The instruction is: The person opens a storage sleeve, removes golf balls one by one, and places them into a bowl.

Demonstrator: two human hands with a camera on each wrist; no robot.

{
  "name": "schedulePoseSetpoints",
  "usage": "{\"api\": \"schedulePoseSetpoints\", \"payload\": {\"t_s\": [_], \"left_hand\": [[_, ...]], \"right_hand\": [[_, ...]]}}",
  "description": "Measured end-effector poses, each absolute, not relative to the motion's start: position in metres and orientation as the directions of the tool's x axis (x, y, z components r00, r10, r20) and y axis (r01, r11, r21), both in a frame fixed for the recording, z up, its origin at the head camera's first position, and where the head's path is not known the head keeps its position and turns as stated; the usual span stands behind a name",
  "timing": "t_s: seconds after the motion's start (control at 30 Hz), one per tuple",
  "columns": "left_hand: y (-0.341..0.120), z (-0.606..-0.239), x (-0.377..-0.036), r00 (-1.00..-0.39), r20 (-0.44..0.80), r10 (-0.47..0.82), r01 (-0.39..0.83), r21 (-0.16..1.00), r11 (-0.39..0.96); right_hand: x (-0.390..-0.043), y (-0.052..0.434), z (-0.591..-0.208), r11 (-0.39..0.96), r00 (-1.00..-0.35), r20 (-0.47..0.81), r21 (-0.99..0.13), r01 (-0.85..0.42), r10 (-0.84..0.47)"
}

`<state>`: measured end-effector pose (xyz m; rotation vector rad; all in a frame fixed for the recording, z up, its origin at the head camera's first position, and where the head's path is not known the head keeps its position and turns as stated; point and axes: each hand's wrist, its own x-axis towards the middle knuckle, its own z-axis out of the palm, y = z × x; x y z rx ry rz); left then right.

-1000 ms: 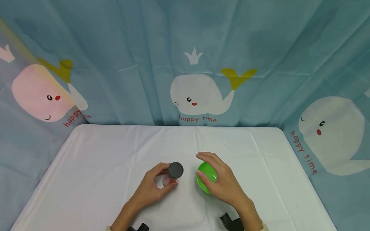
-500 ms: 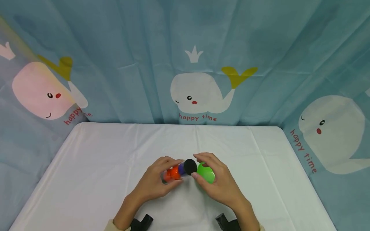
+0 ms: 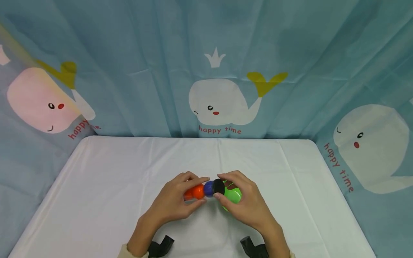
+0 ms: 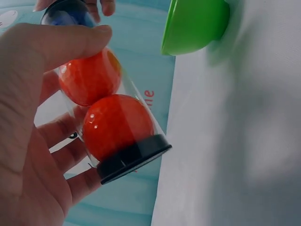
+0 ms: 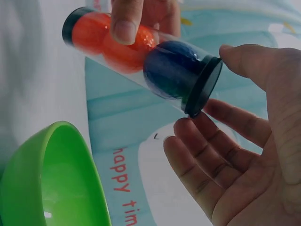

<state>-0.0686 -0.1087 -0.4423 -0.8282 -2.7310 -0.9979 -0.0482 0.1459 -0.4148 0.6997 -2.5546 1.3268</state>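
A clear tube (image 3: 197, 191) with black end caps lies level above the white table (image 3: 113, 172). It holds two orange balls (image 4: 113, 122) and one blue ball (image 5: 171, 68). My left hand (image 3: 203, 190) grips the tube's orange end, thumb over the top (image 4: 70, 40). My right hand (image 3: 219, 186) pinches the black cap (image 5: 204, 87) at the blue end between thumb and fingers. A green bowl (image 3: 233, 195) sits on the table just below my right hand, seen tilted in the wrist views (image 5: 51, 179).
A blue curtain with white whales (image 3: 222, 104) hangs behind and beside the table. The table's cloth runs out to the left and right edges. Black wrist mounts (image 3: 161, 247) show at the bottom edge.
The left hand tipped the tube from upright to level and brought it to the right. The right hand left the green bowl and took hold of the cap.
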Motion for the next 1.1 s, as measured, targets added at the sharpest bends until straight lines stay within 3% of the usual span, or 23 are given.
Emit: {"api": "schedulePoseSetpoints", "payload": {"t_s": [0.4, 1.1], "left_hand": [[-0.1126, -0.4336, -0.0666, -0.828, 0.297, 0.475, 0.559, 0.505, 0.658], [-0.1152, -0.433, -0.0632, -0.802, 0.293, 0.52, 0.597, 0.428, 0.679]], "right_hand": [[-0.0495, 0.1465, -0.4147, 0.485, -0.867, 0.366, -0.722, -0.493, -0.337], [-0.0501, 0.1427, -0.4204, 0.393, -0.894, 0.324, -0.812, -0.431, -0.311]]}}
